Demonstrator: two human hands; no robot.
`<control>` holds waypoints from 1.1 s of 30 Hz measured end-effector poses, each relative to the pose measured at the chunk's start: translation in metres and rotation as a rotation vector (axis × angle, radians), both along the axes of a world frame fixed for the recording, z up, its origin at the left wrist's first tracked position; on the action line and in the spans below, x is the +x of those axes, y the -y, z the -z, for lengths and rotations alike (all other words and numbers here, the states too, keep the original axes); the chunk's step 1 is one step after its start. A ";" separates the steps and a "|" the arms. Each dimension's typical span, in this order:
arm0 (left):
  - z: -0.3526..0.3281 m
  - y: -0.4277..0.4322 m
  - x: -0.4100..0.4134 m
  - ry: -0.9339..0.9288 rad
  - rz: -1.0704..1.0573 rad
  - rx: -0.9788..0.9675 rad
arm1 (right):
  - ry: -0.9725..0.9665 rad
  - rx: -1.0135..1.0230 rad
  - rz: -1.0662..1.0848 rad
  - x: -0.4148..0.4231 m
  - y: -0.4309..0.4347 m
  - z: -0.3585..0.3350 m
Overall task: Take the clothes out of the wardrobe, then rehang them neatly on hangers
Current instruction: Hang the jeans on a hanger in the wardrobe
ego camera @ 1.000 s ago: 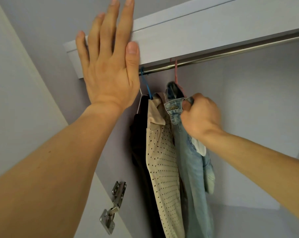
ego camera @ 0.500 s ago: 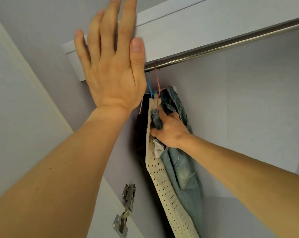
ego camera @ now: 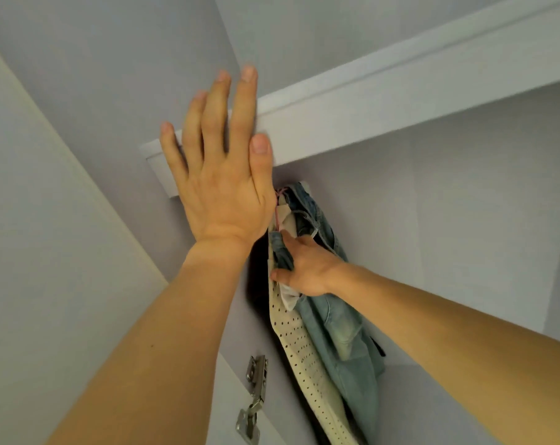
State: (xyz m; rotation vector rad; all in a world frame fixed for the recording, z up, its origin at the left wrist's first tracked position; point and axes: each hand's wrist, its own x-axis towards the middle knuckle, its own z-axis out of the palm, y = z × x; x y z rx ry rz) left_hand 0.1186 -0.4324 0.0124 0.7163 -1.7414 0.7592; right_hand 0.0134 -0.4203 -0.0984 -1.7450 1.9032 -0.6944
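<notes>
Inside a pale lilac-grey wardrobe (ego camera: 433,203), its door (ego camera: 47,252) open at left, my left hand (ego camera: 221,187) lies flat, fingers straight, against the white top panel (ego camera: 368,123). The jeans (ego camera: 346,342) hang in the left corner beside a cream dotted shirt (ego camera: 301,345); my right hand (ego camera: 307,271) grips their bunched waistband (pink hanger (ego camera: 277,213) just above). A steel hinge (ego camera: 254,396) sits on the door below. Half a second ago the hanging rail showed; now the panel hides it.
</notes>
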 end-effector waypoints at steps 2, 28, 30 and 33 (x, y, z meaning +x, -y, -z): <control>-0.001 -0.005 0.004 0.041 -0.001 0.060 | 0.005 0.049 -0.012 0.001 -0.013 -0.004; 0.086 -0.226 0.080 0.280 -0.047 1.166 | -0.095 -0.231 0.238 -0.039 -0.400 -0.054; 0.117 -0.254 0.098 0.312 -0.077 1.235 | -0.081 -0.208 0.238 -0.039 -0.413 -0.031; 0.151 -0.297 0.123 0.323 -0.115 1.317 | -0.017 -0.148 0.211 -0.032 -0.423 0.001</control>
